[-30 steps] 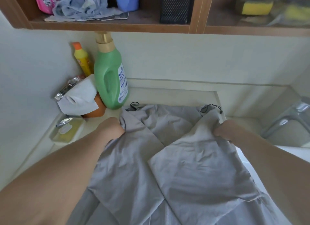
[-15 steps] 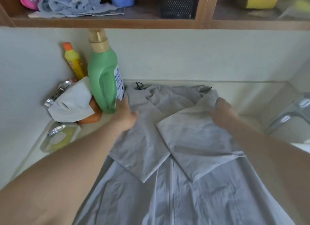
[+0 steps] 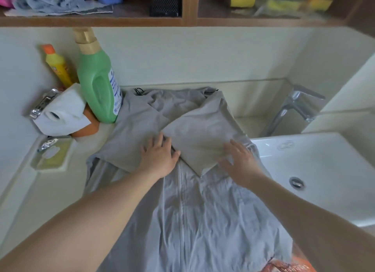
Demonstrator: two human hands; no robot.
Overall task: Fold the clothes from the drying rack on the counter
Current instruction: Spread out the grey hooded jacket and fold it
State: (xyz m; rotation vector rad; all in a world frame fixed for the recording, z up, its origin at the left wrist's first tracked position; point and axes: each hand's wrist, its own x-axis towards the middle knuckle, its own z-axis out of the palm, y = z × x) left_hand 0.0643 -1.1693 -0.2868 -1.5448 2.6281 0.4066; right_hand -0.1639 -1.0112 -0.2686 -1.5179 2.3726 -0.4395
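green bottle (image 3: 97, 83) label print, illegible

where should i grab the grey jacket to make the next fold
Probably the grey jacket is best pinched at its near hem, one corner per hand, coming from the near edge of the counter. Both sleeves are already folded across the chest, where the left hand and right hand press flat, so the long zipped body hanging toward you is what is left to lift.

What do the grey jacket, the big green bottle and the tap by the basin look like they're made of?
Grey jacket: thin woven fabric, probably a light synthetic; matte, finely creased, with a zip down the front.
Green bottle: plastic, smooth with a soft sheen, moulded handle, gold-coloured cap.
Tap: metal, likely chrome-plated; bright mirror-like reflections.
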